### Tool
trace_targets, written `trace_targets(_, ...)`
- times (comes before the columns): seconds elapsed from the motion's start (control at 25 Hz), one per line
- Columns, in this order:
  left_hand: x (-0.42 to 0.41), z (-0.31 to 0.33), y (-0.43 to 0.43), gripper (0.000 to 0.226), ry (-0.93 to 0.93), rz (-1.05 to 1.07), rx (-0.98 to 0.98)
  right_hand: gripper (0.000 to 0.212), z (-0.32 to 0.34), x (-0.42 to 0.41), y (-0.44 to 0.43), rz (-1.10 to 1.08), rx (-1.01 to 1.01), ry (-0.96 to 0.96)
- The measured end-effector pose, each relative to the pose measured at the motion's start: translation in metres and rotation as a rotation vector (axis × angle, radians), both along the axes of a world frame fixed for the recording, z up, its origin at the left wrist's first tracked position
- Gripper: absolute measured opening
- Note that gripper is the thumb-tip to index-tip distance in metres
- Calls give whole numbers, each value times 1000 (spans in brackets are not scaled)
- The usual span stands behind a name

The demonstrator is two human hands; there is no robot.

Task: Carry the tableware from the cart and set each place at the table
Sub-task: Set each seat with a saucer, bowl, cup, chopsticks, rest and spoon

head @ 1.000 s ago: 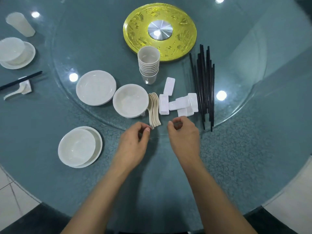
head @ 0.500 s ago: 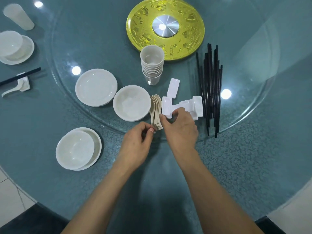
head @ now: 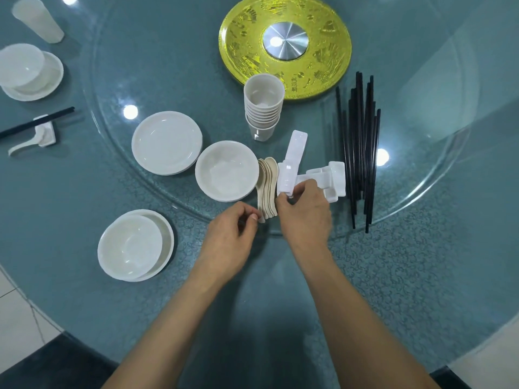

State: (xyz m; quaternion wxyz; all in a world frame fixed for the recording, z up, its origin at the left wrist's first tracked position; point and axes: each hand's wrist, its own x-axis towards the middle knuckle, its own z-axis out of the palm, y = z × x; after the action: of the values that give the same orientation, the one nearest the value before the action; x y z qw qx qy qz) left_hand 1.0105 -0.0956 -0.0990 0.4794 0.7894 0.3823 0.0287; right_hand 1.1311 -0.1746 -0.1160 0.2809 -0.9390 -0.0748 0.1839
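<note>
Pinching a rest (head: 286, 178) with right hand (head: 304, 217), far of its knuckles. Spoons (head: 268, 186) just left, handles running near, ends at left hand's (head: 230, 242) curled fingertips (head: 254, 217); hold there unclear.

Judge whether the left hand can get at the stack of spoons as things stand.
Probably yes. The left hand has its fingertips right at the handle ends of the spoons, nothing between; the right hand holds a chopstick rest beside them, not over them.
</note>
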Motion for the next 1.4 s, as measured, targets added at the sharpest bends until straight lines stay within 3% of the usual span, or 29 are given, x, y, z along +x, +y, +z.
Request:
trace_targets(0.2, -4, -2, 2, 13, 8, 7, 3, 12, 1, 1, -4, -97, 242, 134)
trace_targets(0.6, -2, -3, -6, 20, -24, 21, -71, 8, 4, -14, -35, 23, 425, -8)
trace_targets(0.8, 0, -4, -13, 28, -59, 45, -205, 13, 7, -31, -46, 110, 462, -17)
trace_targets(1.24, -6, 1, -19, 17, -159, 179, -480, 13, 10, -50, -50, 259, 463, -38)
trace_targets(1.4, -14, -1, -14, 32, -145, 192, -447, 14, 7, -54, -49, 136, 506, -8)
